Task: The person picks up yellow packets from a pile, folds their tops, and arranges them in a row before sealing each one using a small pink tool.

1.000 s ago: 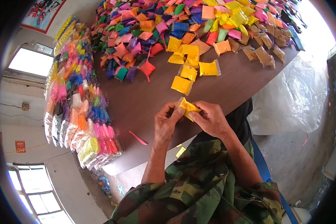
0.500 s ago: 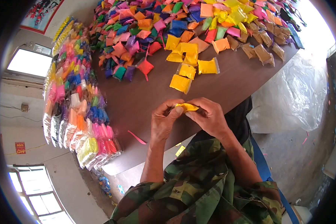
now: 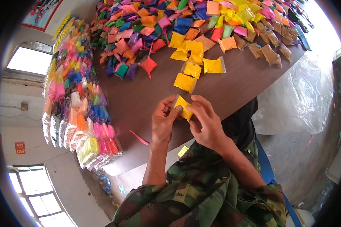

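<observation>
The left hand (image 3: 163, 124) pinches a yellow packet (image 3: 185, 112); the right hand (image 3: 209, 126), fingers parted, perhaps touches its edge. Too hard a squeeze could burst the packet.

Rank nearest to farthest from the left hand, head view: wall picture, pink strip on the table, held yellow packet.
1. Yellow packet, gripped in the left hand.
2. Pink strip, on the table, to its left.
3. Wall picture, far upper left.
</observation>
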`<move>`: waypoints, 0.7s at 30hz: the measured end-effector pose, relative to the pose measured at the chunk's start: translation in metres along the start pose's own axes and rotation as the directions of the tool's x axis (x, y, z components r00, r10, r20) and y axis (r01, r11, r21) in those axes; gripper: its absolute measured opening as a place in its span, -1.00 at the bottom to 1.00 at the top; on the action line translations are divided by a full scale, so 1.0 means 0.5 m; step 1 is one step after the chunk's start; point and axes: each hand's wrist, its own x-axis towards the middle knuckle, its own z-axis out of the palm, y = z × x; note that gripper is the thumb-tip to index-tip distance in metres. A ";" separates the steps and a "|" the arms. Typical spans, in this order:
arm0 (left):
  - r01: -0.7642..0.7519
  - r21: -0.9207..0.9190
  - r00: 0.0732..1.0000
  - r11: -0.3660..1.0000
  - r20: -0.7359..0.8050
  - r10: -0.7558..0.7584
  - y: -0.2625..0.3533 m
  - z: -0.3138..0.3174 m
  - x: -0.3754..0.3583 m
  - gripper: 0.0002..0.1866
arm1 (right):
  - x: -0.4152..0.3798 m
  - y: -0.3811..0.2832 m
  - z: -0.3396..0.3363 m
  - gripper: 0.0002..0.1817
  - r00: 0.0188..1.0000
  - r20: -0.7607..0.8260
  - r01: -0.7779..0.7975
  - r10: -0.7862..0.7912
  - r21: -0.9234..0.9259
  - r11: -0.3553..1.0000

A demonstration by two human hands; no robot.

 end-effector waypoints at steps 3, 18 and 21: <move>-0.072 0.000 0.997 0.997 0.027 0.072 0.001 -0.001 -0.003 -0.48 | -0.003 0.006 -0.001 -0.36 0.937 0.149 -0.349 0.316 0.434 0.831; -0.131 0.260 0.990 0.957 0.090 0.111 0.030 0.007 -0.009 -0.81 | 0.017 -0.011 -0.004 -0.75 0.882 0.239 -0.468 0.406 0.349 0.812; -0.142 0.250 0.988 0.958 0.090 0.123 0.029 0.005 -0.011 -0.82 | 0.019 -0.017 -0.006 -0.74 0.869 0.229 -0.494 0.439 0.357 0.793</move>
